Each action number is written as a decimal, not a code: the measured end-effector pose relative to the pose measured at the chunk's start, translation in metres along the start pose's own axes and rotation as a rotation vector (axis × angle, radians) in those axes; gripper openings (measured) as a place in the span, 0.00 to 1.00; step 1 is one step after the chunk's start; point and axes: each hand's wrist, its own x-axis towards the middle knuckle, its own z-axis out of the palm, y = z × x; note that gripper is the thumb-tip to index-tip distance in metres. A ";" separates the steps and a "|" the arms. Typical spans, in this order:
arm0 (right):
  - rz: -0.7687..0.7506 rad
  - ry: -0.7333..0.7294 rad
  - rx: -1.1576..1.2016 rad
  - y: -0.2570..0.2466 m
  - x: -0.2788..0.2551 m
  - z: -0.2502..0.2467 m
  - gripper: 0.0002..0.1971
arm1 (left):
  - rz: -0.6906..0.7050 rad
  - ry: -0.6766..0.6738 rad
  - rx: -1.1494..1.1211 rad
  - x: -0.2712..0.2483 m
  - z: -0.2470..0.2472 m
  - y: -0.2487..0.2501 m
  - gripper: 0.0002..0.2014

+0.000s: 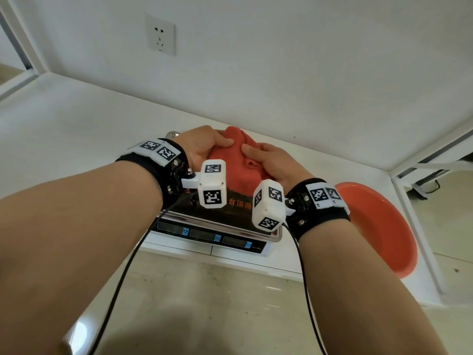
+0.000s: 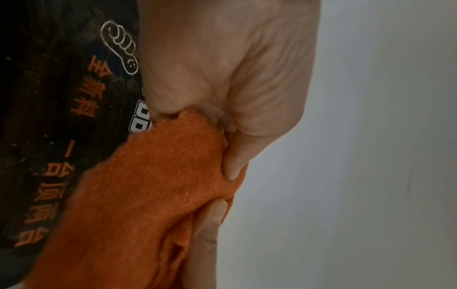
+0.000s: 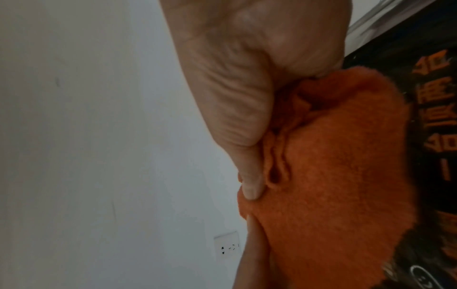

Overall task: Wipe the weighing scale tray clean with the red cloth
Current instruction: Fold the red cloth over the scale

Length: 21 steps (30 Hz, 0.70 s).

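Cloth first: the red cloth (image 1: 236, 160) is bunched on the dark printed tray (image 1: 238, 203) of the weighing scale (image 1: 212, 234), held from both sides, the left hand (image 1: 202, 147) and right hand (image 1: 275, 162) each pinching folds between thumb and curled fingers (image 2: 232, 162). It looks light, soft and limp, so it likely needs gathering into a pad and pressing flat to wipe, while the tray seems stiff

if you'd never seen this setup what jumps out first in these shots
The red cloth draws the eye first: it sits bunched at the far end of the scale tray, gripped from both sides by the left hand and right hand. Next come the tray's dark printed cover with orange lettering, and the red basin on the counter to the right of the scale.
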 end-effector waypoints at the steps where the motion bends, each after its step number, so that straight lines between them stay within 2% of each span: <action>1: 0.001 -0.003 0.019 -0.001 0.002 0.000 0.22 | 0.009 0.011 0.010 0.001 0.000 0.000 0.16; 6: -0.040 0.104 0.153 -0.011 0.006 -0.004 0.17 | -0.019 0.099 0.060 0.003 -0.001 0.001 0.18; 8: -0.055 0.138 0.171 -0.013 0.006 -0.006 0.16 | -0.020 0.161 0.072 0.003 -0.003 0.000 0.10; 10: -0.073 0.140 0.173 -0.016 0.003 -0.004 0.12 | -0.064 0.155 0.051 0.004 -0.005 -0.001 0.03; 13: -0.091 0.054 0.147 -0.020 -0.006 0.005 0.03 | -0.087 0.025 0.009 0.003 -0.004 -0.001 0.12; 15: -0.100 -0.019 0.125 -0.020 -0.010 0.009 0.06 | -0.101 -0.058 -0.007 0.001 -0.002 0.000 0.15; 17: -0.082 -0.089 0.168 -0.023 -0.017 0.012 0.07 | -0.119 -0.086 -0.031 0.000 -0.001 0.001 0.14; 18: -0.064 -0.082 0.192 -0.025 -0.020 0.012 0.09 | -0.116 -0.066 -0.048 0.001 -0.002 0.002 0.15; 21: -0.099 0.078 0.126 -0.030 -0.019 0.010 0.14 | -0.094 0.007 -0.041 0.003 -0.007 0.004 0.21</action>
